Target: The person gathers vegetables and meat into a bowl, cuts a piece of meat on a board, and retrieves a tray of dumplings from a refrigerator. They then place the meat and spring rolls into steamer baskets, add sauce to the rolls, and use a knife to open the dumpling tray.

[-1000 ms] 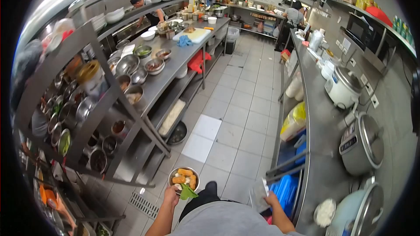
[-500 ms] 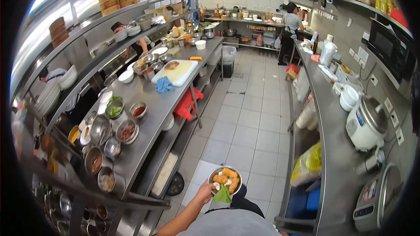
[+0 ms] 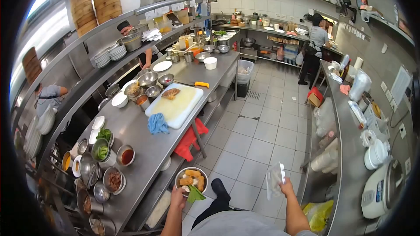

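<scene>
My left hand (image 3: 177, 199) is closed on the rim of a metal bowl (image 3: 177, 181), low beside the front edge of the left counter. In the bowl lie golden fried pieces (image 3: 192, 173), some small white bits and a green lettuce leaf (image 3: 195, 194) that hangs over the rim. Out to the right, over the floor, my right hand (image 3: 286, 187) grips a see-through plastic container (image 3: 274, 181); its exact shape is hard to make out.
The left counter (image 3: 144, 166) carries a cutting board (image 3: 188, 105) with a yellow-handled knife (image 3: 201, 85), a blue cloth (image 3: 158, 123) and several metal bowls. A rice cooker (image 3: 380, 190) stands on the right counter. Co-workers (image 3: 316, 39) stand at the back and behind the left shelves. Tiled floor (image 3: 258, 135) runs between.
My view has shifted forward along the aisle. The bowl in my left hand has moved left toward the counter. My right hand has come into view holding the plastic container.
</scene>
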Tool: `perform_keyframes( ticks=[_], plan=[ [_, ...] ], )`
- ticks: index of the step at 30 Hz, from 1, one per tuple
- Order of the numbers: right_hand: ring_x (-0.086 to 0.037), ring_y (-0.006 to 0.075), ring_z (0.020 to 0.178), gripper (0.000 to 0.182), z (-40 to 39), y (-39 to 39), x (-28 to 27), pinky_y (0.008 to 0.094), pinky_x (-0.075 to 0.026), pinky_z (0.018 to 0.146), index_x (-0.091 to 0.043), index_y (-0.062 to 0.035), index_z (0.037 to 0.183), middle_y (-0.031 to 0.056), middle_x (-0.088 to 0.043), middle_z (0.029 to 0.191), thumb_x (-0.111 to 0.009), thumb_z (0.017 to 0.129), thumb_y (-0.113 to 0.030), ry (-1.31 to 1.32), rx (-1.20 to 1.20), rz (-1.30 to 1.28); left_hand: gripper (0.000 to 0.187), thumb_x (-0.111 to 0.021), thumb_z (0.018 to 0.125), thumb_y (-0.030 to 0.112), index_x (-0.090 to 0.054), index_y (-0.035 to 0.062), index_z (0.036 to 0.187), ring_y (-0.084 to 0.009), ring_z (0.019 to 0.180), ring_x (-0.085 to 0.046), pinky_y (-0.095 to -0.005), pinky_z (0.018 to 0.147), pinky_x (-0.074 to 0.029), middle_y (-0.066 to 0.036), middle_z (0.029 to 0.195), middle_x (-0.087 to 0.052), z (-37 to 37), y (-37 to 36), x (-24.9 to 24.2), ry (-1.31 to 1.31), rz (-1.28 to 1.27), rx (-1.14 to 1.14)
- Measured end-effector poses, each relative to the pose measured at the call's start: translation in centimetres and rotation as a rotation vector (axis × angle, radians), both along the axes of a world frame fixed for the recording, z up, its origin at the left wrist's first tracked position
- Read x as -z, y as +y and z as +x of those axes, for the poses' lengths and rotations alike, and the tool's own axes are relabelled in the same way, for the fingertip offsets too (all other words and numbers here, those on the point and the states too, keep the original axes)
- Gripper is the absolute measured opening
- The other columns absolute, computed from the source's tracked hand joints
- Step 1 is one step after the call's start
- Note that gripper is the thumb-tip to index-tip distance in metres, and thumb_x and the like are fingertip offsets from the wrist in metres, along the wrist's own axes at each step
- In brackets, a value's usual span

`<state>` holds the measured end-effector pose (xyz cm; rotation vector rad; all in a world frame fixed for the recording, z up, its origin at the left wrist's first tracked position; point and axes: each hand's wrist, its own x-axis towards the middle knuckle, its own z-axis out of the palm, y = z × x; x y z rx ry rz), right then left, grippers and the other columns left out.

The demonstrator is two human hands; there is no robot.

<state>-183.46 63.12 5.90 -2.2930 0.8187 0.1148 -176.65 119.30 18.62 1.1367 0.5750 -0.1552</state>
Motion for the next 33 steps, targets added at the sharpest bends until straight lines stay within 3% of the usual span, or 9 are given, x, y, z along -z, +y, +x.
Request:
perform_keyframes(
  ticks=[2, 11, 14, 16, 19, 21, 24, 27, 33],
  plan=[
    [-0.061, 0.0287, 0.107, 0.053, 7.3, 3.9, -4.9, 0.0387, -0.05, 0.09, -0.048, -0.0032, 0.136, 0.0181, -0.064, 0.116, -0.066, 0.089, -0.02, -0.198, 0.2, 0.341, 0.059, -0.046, 0.076, -0.004, -0.045, 0.0066, 0.134, -0.029, 0.103, -0.064, -0.0403, 0.081, -0.057, -0.013, 0.118, -0.058, 6.5, 1.3, 1.0, -0.036, 0.01, -0.011],
    [-0.062, 0.0204, 0.102, 0.04, 30.5, 9.4, -1.6, 0.0345, -0.05, 0.088, -0.049, 0.0012, 0.134, 0.0119, -0.064, 0.115, -0.055, 0.099, -0.018, -0.287, 0.166, 0.72, 0.05, -0.046, 0.08, -0.002, -0.051, 0.0052, 0.129, -0.0221, 0.1, -0.065, -0.0355, 0.08, -0.057, -0.011, 0.115, -0.062, 34.7, 5.3, -4.0, -0.219, 0.165, -0.198],
    [-0.062, 0.0184, 0.101, 0.036, 40.6, 12.6, -11.8, 0.0328, -0.051, 0.088, -0.05, 0.0002, 0.131, 0.0099, -0.064, 0.114, -0.053, 0.101, -0.019, -0.329, 0.137, 1.064, 0.047, -0.047, 0.083, 0.0, -0.051, 0.0052, 0.13, -0.0189, 0.099, -0.064, -0.0314, 0.079, -0.054, -0.008, 0.115, -0.063, 41.2, 6.1, -6.5, -0.091, 0.351, -0.213],
    [-0.062, 0.0177, 0.101, 0.035, 48.0, 14.1, -13.5, 0.033, -0.051, 0.088, -0.051, -0.0003, 0.13, 0.0096, -0.064, 0.114, -0.054, 0.101, -0.02, -0.352, 0.041, 1.172, 0.047, -0.047, 0.084, 0.0, -0.051, 0.0049, 0.131, -0.0185, 0.1, -0.063, -0.0307, 0.082, -0.053, -0.008, 0.116, -0.063, 44.6, 7.7, -3.8, -0.178, 0.354, -0.282],
    [-0.063, 0.0164, 0.099, 0.035, 59.1, 17.1, -16.9, 0.0306, -0.052, 0.084, -0.05, -0.0012, 0.13, 0.0084, -0.064, 0.113, -0.053, 0.101, -0.02, -0.3, -0.116, 1.181, 0.051, -0.05, 0.084, -0.002, -0.048, 0.0025, 0.134, -0.0244, 0.111, -0.059, -0.0339, 0.095, -0.046, -0.013, 0.121, -0.062, 47.2, 8.1, -1.5, -0.316, 0.321, -0.397],
    [-0.063, 0.0162, 0.1, 0.034, 66.9, 18.5, -17.7, 0.0308, -0.052, 0.085, -0.051, -0.0015, 0.13, 0.0079, -0.064, 0.114, -0.053, 0.101, -0.02, -0.307, -0.234, 1.22, 0.052, -0.054, 0.078, -0.004, -0.052, 0.0026, 0.13, -0.0333, 0.118, -0.052, -0.0402, 0.102, -0.04, -0.017, 0.121, -0.061, 48.8, 7.7, -0.3, -0.303, 1.369, -0.58],
    [-0.06, 0.0159, 0.102, 0.037, 79.2, 20.9, -16.5, 0.031, -0.047, 0.089, -0.054, -0.0005, 0.127, 0.0094, -0.064, 0.114, -0.057, 0.099, -0.024, -0.293, -0.347, 1.195, 0.052, -0.058, 0.072, -0.003, -0.057, 0.0033, 0.124, -0.0389, 0.12, -0.047, -0.0438, 0.106, -0.035, -0.019, 0.121, -0.059, 48.9, 4.6, -5.3, -0.211, 1.56, -0.338],
    [-0.062, 0.0221, 0.104, 0.04, 89.4, 23.0, -17.9, 0.0374, -0.051, 0.087, -0.048, -0.0027, 0.132, 0.01, -0.063, 0.119, -0.055, 0.1, -0.025, -0.069, -0.403, 1.461, 0.051, -0.061, 0.069, -0.003, -0.06, 0.0051, 0.119, -0.0386, 0.115, -0.049, -0.0447, 0.105, -0.037, -0.018, 0.121, -0.058, 49.5, 3.2, -6.4, -0.142, 1.565, -0.199],
    [-0.063, 0.0268, 0.106, 0.04, 103.7, 27.5, -13.6, 0.0411, -0.053, 0.089, -0.046, -0.0025, 0.132, 0.0127, -0.06, 0.123, -0.056, 0.099, -0.022, 0.085, -0.4, 1.348, 0.052, -0.065, 0.069, 0.001, -0.06, 0.005, 0.12, -0.0374, 0.113, -0.052, -0.0438, 0.099, -0.042, -0.016, 0.117, -0.06, 51.7, 3.2, -5.8, 0.137, 1.567, -0.265]
  ],
)
